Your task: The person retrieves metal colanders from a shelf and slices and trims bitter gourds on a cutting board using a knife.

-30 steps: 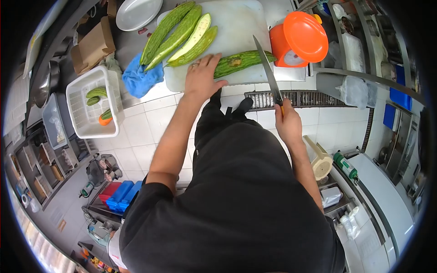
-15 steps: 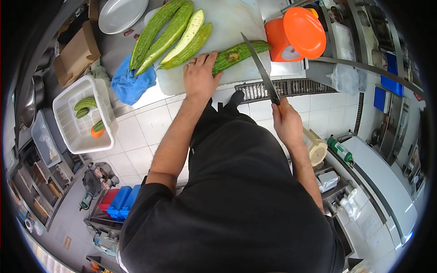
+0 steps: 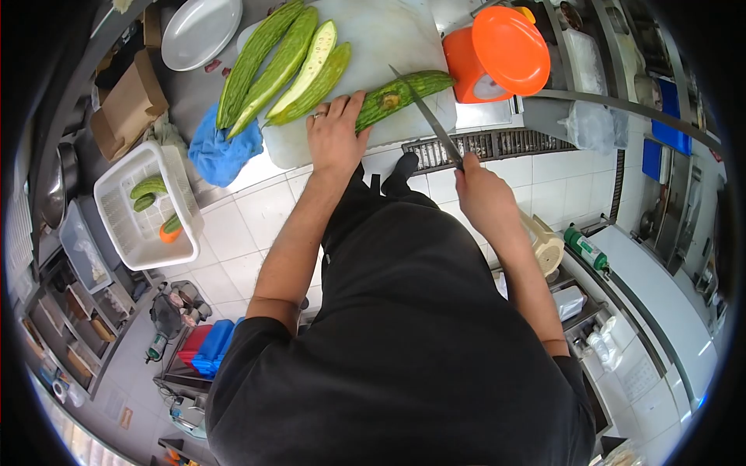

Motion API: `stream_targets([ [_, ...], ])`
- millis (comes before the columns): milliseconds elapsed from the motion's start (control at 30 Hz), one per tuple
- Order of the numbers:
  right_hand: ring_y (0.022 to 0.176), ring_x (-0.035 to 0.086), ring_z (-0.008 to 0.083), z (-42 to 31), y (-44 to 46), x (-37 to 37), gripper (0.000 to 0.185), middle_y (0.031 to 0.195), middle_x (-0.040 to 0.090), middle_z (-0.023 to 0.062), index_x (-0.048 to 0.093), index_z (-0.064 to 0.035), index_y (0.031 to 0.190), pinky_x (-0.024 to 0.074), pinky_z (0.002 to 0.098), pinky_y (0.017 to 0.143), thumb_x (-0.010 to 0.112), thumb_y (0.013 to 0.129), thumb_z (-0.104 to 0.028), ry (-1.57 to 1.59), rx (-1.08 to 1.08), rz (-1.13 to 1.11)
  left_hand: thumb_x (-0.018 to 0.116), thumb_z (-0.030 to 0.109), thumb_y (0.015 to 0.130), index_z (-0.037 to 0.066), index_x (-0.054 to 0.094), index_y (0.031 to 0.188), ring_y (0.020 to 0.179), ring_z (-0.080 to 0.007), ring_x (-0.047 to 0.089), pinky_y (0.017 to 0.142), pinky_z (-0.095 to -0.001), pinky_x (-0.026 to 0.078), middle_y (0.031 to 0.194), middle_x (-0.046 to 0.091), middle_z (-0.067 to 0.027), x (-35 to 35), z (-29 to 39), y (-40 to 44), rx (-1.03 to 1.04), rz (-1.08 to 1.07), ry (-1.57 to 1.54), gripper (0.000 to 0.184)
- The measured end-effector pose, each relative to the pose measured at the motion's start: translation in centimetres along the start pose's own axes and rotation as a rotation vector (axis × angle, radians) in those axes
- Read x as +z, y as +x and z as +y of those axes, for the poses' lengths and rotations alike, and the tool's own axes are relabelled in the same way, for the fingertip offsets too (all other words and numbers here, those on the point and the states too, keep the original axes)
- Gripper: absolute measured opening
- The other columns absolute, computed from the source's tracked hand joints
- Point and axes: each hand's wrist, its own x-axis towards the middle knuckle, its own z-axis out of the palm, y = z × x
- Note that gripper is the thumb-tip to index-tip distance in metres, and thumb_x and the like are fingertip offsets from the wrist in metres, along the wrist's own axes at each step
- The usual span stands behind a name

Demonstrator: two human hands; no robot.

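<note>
at two o'clock from the left hand (image 3: 336,136), the nearer one, lies the green gourd (image 3: 412,92), long axis eight-to-two; that hand half-curls at its end, grip indeterminable. the right hand (image 3: 483,193), closed on the knife (image 3: 437,127), aims it toward eleven, across the gourd.

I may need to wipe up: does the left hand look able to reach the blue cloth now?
Probably yes: the left hand rests against the lone gourd, and only bare cutting board seems to lie toward the blue cloth.

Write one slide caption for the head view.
Left hand against a green gourd, right hand holding a knife over it.
</note>
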Motion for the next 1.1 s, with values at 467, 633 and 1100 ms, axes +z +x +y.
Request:
stream_targets([
  [467, 0.074, 0.070, 0.0440, 3.2, 5.4, 8.7, 0.024, 0.078, 0.070, 0.0236, 0.053, -0.0013, 0.110, 0.0551, 0.0555, 0.066, 0.055, 0.105, -0.024, 0.138, -0.081, 0.124, 0.090, 0.028, 0.074, 0.012, 0.061, 0.140, 0.119, -0.0373, 0.062, 0.099, -0.0471, 0.050, 0.130, 0.066, -0.0135, -0.4, -2.7, -0.8, -0.107, 0.036, -0.113, 0.073],
  [633, 0.077, 0.068, 0.0469, 3.1, 4.0, 6.7, 0.023, 0.081, 0.069, 0.0241, 0.051, -0.0036, 0.102, 0.0522, 0.0580, 0.067, 0.055, 0.105, -0.026, 0.236, -0.151, 0.159, 0.090, 0.031, 0.075, 0.010, 0.061, 0.141, 0.117, -0.0379, 0.064, 0.099, -0.0475, 0.052, 0.127, 0.067, -0.0155, -1.1, -2.8, -1.6, -0.179, 0.072, -0.092, 0.075],
  [1100, 0.072, 0.065, 0.0477, 4.3, -2.1, 1.3, 0.019, 0.076, 0.066, 0.0237, 0.054, -0.0021, 0.100, 0.0499, 0.0555, 0.061, 0.060, 0.104, -0.020, 0.186, -0.148, 0.278, 0.088, 0.025, 0.077, 0.011, 0.057, 0.132, 0.115, -0.0381, 0.062, 0.098, -0.0482, 0.051, 0.128, 0.062, -0.0151, -0.5, -0.8, -1.0, -0.132, 0.089, -0.261, 0.065],
])
